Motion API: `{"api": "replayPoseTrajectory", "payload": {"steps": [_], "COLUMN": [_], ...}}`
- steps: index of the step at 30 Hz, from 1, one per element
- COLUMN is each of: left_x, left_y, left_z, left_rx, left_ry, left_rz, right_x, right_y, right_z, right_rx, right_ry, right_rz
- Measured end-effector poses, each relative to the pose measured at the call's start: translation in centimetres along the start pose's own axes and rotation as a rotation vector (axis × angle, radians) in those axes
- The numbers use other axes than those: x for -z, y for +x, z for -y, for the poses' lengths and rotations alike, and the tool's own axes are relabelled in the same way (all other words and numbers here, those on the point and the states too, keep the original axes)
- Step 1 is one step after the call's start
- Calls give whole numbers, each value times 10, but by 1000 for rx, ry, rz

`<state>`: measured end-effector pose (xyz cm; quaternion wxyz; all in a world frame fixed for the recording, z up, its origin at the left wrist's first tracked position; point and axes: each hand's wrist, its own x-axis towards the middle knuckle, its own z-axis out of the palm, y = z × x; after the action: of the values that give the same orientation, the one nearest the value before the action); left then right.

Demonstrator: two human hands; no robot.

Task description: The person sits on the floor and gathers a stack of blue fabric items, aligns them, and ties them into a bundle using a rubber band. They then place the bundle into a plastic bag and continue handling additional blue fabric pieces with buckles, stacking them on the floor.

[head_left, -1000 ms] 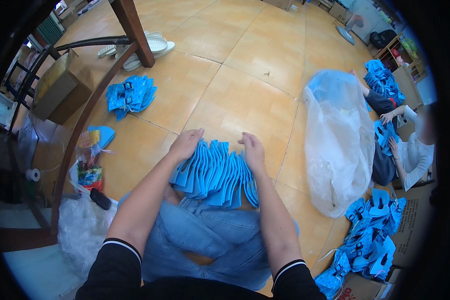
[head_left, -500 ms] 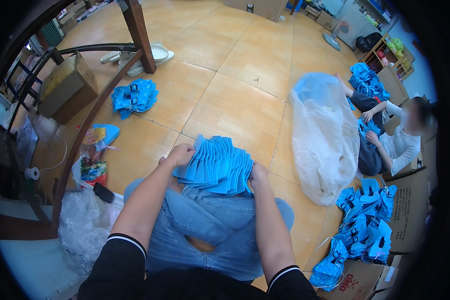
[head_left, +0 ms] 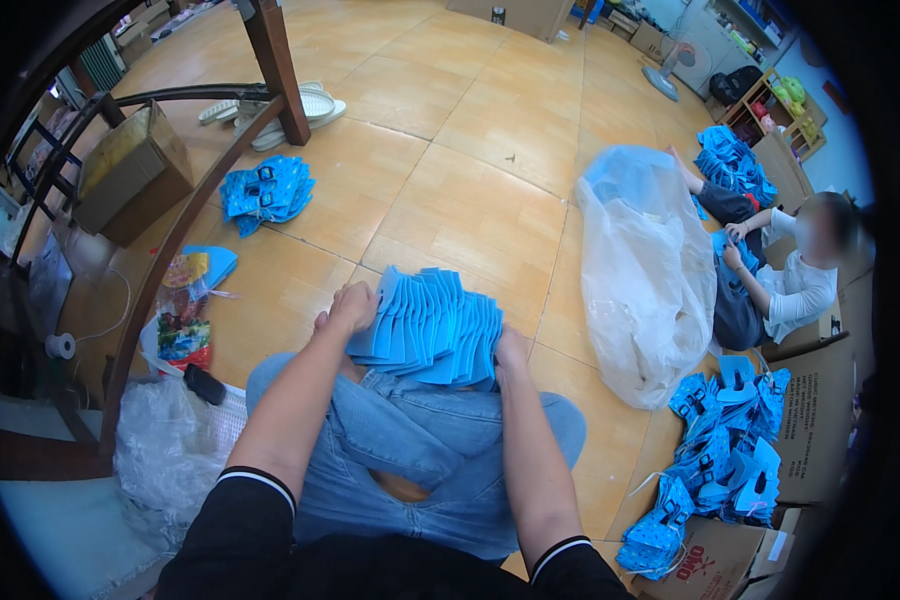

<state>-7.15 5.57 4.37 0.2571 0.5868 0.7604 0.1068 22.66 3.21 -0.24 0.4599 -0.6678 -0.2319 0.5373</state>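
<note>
While the grip of your left hand (head_left: 353, 305) is closed, with fingers curled in on the left end of a row of blue sheets (head_left: 430, 328), your right hand (head_left: 511, 352) sits against the row's other end. Its fingers are mostly hidden behind the sheets, so you cannot tell how tightly that grip pinches.

The row lies directly between your two hands, its long axis running crosswise from left to right and sloping slightly toward you on the right. Neither hand is nearer, since both touch it; your left one is a little farther from your body. The sheets stand packed face to face, their edges fanned and uneven.

Just below the row come your crossed legs in blue jeans (head_left: 410, 530); whether it rests on them is hidden. Beyond it spreads the tan tiled floor (head_left: 470, 225). Ahead to your left lies a bundle of blue pieces (head_left: 266, 193), and nearer your left forearm, a colourful printed bag (head_left: 183, 310). To your right lies a large translucent plastic bag (head_left: 645, 290), with a heap of blue pieces (head_left: 720, 440) nearer you. Past the bag, a seated co-worker (head_left: 800, 290) handles blue material.
</note>
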Motion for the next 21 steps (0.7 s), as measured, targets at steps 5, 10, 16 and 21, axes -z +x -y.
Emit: {"api": "replayPoseTrajectory", "payload": {"steps": [5,10,16,21], "left_x": [-22,-27,-10,-21], "left_y": [4,7,-15,-3], "left_z": [-1,-14,-28,-18], "left_rx": [95,200,401,349], "left_ry": [-607,-830,-1248,-1088], "left_rz": [93,192,393,228], "right_x": [-10,-16,-20,-16], "right_y": [-8,-29,-25,-1], "right_z": [6,33,40,14], "right_rx": [136,-131,-226,127], "right_ry": [-313,185,273,-336], "right_rz": [-176,101,217,-76]}}
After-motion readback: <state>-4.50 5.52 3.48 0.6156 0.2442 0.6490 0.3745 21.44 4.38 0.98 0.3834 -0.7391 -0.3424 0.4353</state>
